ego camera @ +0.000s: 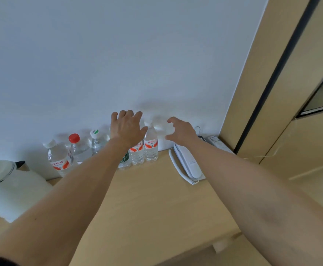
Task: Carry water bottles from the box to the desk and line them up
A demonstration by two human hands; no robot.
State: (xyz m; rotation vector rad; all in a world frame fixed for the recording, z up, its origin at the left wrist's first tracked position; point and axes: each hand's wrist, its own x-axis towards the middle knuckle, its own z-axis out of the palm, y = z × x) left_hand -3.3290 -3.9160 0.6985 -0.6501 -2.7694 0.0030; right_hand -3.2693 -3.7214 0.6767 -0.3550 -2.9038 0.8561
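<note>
Bottles stand in a row against the white wall (118, 54) at the back of the wooden surface (156, 198), six that I can count. From the left: white-cap bottle (58, 160) with a red-orange label, red-cap bottle (78, 147), a clear one with a green-and-white cap (97, 141), then a green-label bottle (124, 160) mostly hidden behind the forearm, then two more red-orange-label bottles (136, 153) and (150, 144) at the right end.

Left hand (127, 127) hovers over the row, fingers spread and relaxed, gripping nothing. Right hand (181, 132) is just beside the last bottle, fingers loosely curved with the thumb apart, also holding nothing. Whether either touches a bottle, cannot tell.

Step looks like straightening the line. To do it well: nudge each bottle low on the body, not at the cap, so none tips; keep them upright, touching or evenly spaced, backs to the wall. Row bends forward around the green-label bottle, so that stretch wants pushing back. Watch the phone (187, 162) near the right end.

Writing: red-orange labels carry red Chinese characters, too blurred to read. Green cap has print, unreadable. Green label shows a white mark, unclear.

White kettle (9, 187) at the left edge, remote (217, 143) by the wooden cabinet (272, 93). Box not in view.
</note>
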